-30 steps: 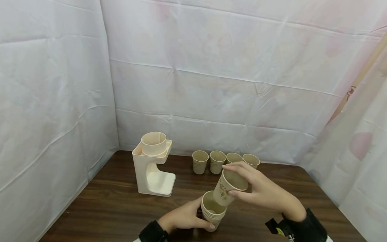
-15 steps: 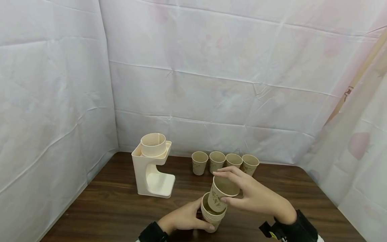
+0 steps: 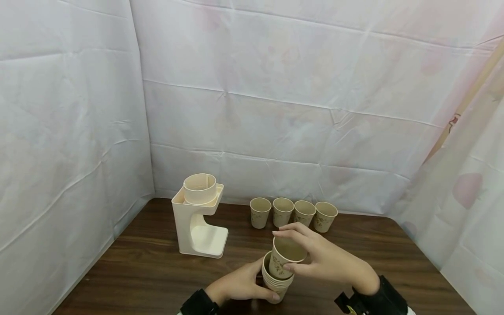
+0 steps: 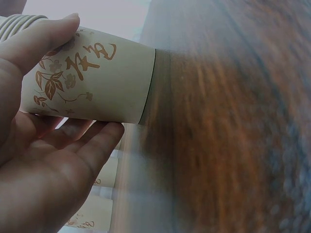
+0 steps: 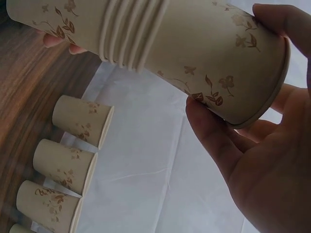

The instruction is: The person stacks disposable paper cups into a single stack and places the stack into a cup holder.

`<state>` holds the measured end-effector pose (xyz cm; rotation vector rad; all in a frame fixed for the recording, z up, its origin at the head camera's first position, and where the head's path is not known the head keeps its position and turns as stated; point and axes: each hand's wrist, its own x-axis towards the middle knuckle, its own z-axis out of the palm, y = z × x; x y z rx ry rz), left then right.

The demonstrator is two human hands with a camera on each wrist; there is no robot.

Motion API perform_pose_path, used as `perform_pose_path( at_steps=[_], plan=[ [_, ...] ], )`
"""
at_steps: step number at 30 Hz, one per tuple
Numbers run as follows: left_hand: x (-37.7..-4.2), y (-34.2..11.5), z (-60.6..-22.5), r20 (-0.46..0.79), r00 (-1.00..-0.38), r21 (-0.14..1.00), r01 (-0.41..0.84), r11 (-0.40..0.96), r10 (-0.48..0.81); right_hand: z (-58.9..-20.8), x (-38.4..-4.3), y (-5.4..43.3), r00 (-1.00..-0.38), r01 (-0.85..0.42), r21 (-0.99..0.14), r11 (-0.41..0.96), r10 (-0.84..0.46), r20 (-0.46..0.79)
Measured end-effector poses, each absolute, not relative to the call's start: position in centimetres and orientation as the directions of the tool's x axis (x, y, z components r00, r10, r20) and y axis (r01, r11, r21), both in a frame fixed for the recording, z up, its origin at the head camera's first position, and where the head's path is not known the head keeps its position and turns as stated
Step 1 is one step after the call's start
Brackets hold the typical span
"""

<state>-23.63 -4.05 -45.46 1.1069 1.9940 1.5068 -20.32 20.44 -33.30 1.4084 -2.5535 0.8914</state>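
Observation:
My left hand (image 3: 244, 282) grips a nested stack of beige paper cups (image 3: 275, 286) low on its side, thumb and fingers on opposite sides. In the left wrist view the stack's bottom cup (image 4: 97, 77) shows brown leaf prints, its base at the wooden tabletop. My right hand (image 3: 327, 258) holds a single paper cup (image 3: 281, 262) near its rim, between thumb and fingers. That cup is tilted slightly, its lower end inside the stack's mouth. From the right wrist view, the single cup (image 5: 218, 63) stands well out of the stack's several rims (image 5: 131, 34).
Several matching paper cups (image 3: 260, 213) stand upright in a row at the back of the brown wooden table (image 3: 138, 271). To their left is a cream stand (image 3: 198, 218) with a round holder (image 3: 200, 189) on top. White cloth (image 3: 256, 109) hangs behind.
My right hand has brought the single cup left and down, from above the stack's mouth to partly inside it. The left hand and the stack stay almost where they were.

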Motion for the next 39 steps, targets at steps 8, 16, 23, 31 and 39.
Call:
perform_pose_path(
  at_steps=[8,16,23,31,39],
  plan=[
    [-23.5,-4.1,-45.4,0.158,-0.604,0.926,0.365,0.095,0.781,-34.0,-20.3,20.0,-0.566,-0.805,-0.415,0.424,-0.759,0.322],
    [-23.5,-4.1,-45.5,0.163,-0.602,0.919,0.381,0.102,0.781,-34.9,-20.4,19.6,-0.550,-0.807,-0.435,0.398,-0.776,0.309],
    [-23.6,-4.1,-45.6,0.151,-0.602,0.920,0.375,0.111,0.784,-35.7,-20.5,19.4,-0.533,-0.830,-0.377,0.410,-0.783,0.320],
    [-23.5,-4.1,-45.6,0.148,-0.598,0.926,0.364,0.103,0.788,-36.2,-20.6,19.1,-0.520,-0.847,-0.322,0.422,-0.784,0.340],
    [-23.2,-4.2,-45.3,0.166,-0.605,0.915,0.390,0.108,0.779,-36.6,-20.5,19.2,-0.550,-0.830,-0.318,0.459,-0.771,0.321]
  ],
)
